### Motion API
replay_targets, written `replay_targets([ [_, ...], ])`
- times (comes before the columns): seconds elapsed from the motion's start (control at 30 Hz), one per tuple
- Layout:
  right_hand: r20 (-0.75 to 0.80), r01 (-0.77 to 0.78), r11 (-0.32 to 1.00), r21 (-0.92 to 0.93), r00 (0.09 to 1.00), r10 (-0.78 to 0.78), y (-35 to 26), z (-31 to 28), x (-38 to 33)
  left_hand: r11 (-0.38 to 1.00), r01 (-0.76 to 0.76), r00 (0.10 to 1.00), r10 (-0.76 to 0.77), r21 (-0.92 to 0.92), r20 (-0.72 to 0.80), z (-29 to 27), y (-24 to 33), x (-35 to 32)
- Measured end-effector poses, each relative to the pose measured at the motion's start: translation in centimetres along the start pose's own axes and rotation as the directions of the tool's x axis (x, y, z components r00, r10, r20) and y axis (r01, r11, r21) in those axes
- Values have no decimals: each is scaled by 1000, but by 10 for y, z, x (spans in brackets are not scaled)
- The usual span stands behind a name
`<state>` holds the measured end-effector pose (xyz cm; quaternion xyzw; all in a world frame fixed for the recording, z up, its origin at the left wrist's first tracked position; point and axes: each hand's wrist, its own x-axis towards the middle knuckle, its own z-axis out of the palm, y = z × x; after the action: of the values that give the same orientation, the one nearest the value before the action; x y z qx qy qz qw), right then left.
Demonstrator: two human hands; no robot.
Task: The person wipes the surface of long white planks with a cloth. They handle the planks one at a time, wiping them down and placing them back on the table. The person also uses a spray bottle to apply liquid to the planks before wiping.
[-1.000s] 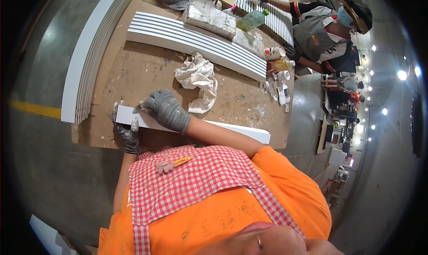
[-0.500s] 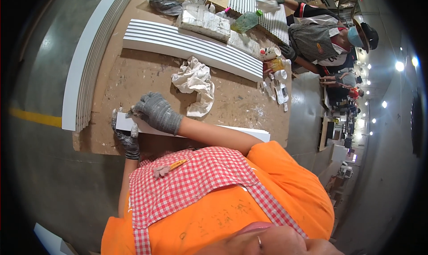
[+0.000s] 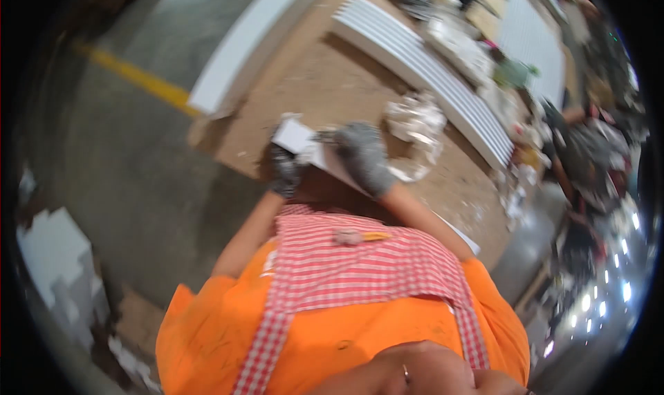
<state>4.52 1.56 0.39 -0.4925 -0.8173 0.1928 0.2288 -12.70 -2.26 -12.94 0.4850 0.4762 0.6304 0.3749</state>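
Observation:
My left hand [image 3: 286, 165], in a paint-stained grey glove, grips the near-left end of a long white board [image 3: 295, 136] at the table edge. The fingers wrap round the end, with the thumb on its near side. Close beside it my right hand [image 3: 364, 158], in a grey glove, has its fingers closed at the board's top face. Whatever those fingers hold is too blurred to make out. The board runs on under my right forearm, which hides part of it. A crumpled white cloth [image 3: 417, 129] lies just beyond my right hand.
A row of white boards [image 3: 429, 73] lies across the brown table [image 3: 277, 84]. Another white stack [image 3: 242, 53] stands along its left side. Wrapped blocks, a green bottle [image 3: 513, 73] and small containers sit at the back right. A co-worker [image 3: 595, 153] stands at the far right.
The view has turned and blurred, so the table and both hands appear farther right. My right hand has drawn slightly away from the board's end; the left still grips it.

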Motion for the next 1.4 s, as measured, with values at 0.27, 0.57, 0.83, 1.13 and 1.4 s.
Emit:
replay_targets([
  [0.27,27,21,999,50,999,-23,-3,7,24,994,109,988,-111,30,110,0,45,20],
  [0.57,-20,42,998,46,999,-41,-6,25,30,997,70,996,-68,-31,58,2,38,16],
  [0.83,-27,42,999,35,999,-41,-12,28,40,993,57,992,-68,102,103,-6,26,16],
  [1.13,-103,64,998,-28,992,-67,-18,31,39,994,58,995,-50,-98,81,3,30,17],
  [1.4,101,104,993,-57,990,-98,-34,17,16,915,347,936,-327,-205,127,-16,-23,-4],
])
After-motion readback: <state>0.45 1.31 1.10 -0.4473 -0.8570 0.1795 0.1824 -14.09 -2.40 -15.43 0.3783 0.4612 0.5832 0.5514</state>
